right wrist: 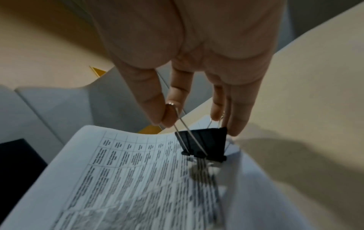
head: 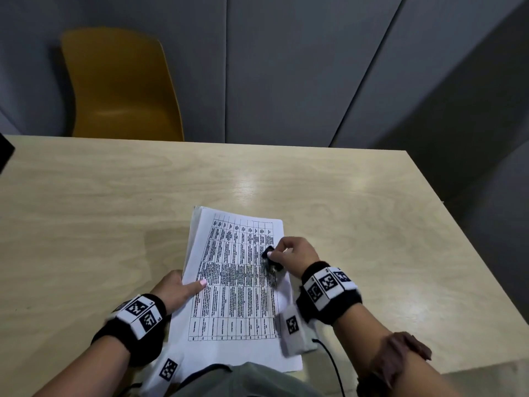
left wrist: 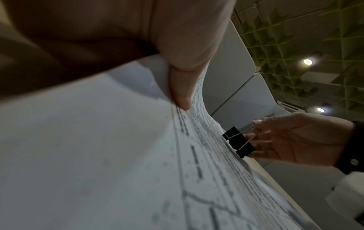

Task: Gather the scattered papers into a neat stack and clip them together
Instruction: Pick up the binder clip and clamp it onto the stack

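A stack of printed papers (head: 234,282) with a table on the top sheet lies on the wooden table (head: 114,210), its near end over the table's front edge. My left hand (head: 183,287) holds the stack's left edge, thumb on top (left wrist: 181,93), the fingers under it hidden. My right hand (head: 292,252) pinches the wire handles of a black binder clip (head: 270,257) at the stack's right edge (right wrist: 202,144). In the left wrist view the clip (left wrist: 238,142) sits against the sheets' far edge (left wrist: 206,132). The papers (right wrist: 128,179) curve upward there.
A yellow chair (head: 120,87) stands behind the table's far edge. A dark object (head: 5,156) pokes in at the far left. Grey wall panels (head: 286,67) close the back. The table's right edge (head: 463,239) drops off to the floor.
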A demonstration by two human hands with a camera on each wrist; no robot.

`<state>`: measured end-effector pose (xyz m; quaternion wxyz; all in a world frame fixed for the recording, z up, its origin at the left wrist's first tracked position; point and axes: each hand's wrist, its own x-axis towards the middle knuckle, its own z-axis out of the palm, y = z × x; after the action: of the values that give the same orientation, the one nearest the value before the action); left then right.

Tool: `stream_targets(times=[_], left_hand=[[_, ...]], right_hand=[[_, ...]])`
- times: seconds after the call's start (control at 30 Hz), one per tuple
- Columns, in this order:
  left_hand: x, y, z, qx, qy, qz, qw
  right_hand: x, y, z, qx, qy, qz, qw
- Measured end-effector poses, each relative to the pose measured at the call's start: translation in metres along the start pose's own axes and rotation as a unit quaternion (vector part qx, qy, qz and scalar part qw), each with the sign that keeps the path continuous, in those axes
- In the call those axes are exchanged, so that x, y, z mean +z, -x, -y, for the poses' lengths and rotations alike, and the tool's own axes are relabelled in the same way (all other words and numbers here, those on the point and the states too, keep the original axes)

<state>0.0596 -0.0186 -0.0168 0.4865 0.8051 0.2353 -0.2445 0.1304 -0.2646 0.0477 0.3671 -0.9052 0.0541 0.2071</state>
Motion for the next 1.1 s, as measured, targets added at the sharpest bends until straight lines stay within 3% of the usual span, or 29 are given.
stream_targets(times=[0.2, 0.4, 0.57, 0.77, 0.9, 1.1], left_hand=[[0.001, 0.006, -0.007, 0.015, -0.006, 0.004, 1.0], [0.0, 0.01, -0.008, 0.007, -0.011, 0.002, 1.0], [-0.002, 0.008, -0.005, 0.006, -0.009, 0.009, 1.0], [-0.002, 0.011, -0.006, 0.006, -0.004, 0.007, 1.0], [0.0, 0.012, -0.009, 0.013, -0.01, 0.011, 1.0], [-0.003, 0.01, -0.006, 0.01, -0.012, 0.001, 1.0]], right_hand=[[-0.006, -0.011, 0.006, -0.031, 0.038, -0.01, 0.999], [0.002, -0.013, 0.013, -0.03, 0.071, 0.076, 0.994], [-0.001, -0.014, 0.015, -0.029, 0.107, 0.094, 0.989], [-0.009, -0.012, 0.014, -0.004, 0.095, 0.155, 0.983], [-0.012, -0.014, 0.011, 0.008, 0.078, 0.157, 0.985], [-0.011, -0.015, 0.009, 0.071, -0.007, 0.185, 0.98]])
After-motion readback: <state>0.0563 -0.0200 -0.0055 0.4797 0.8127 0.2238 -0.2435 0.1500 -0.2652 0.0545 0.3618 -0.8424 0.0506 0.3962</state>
